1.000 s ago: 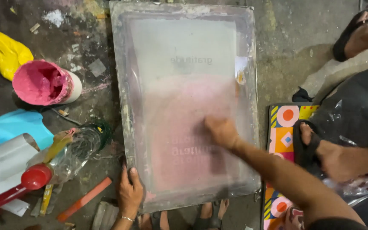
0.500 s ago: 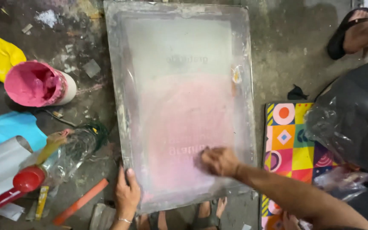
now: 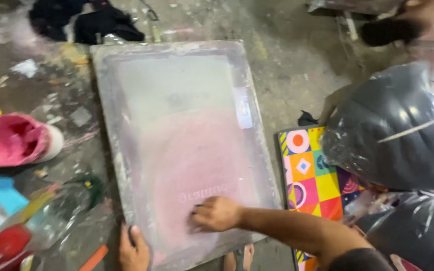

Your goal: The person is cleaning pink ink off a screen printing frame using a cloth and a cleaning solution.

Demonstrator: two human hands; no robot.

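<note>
My right hand is bunched into a fist, pressed on the pink-stained mesh of the large grey-framed rectangular printing screen in the lower middle of the frame; a dark scrap peeks out by my knuckles, too small to tell what it is. My left hand, cut off by the bottom edge, clamps the screen's near edge. Since a moment ago my right hand has slid further down and left across the mesh. The screen lies on the paint-spattered concrete floor. At the left sits a pink paint-smeared tub; at the right, a colourful patterned box under shiny black plastic-wrapped bundles.
</note>
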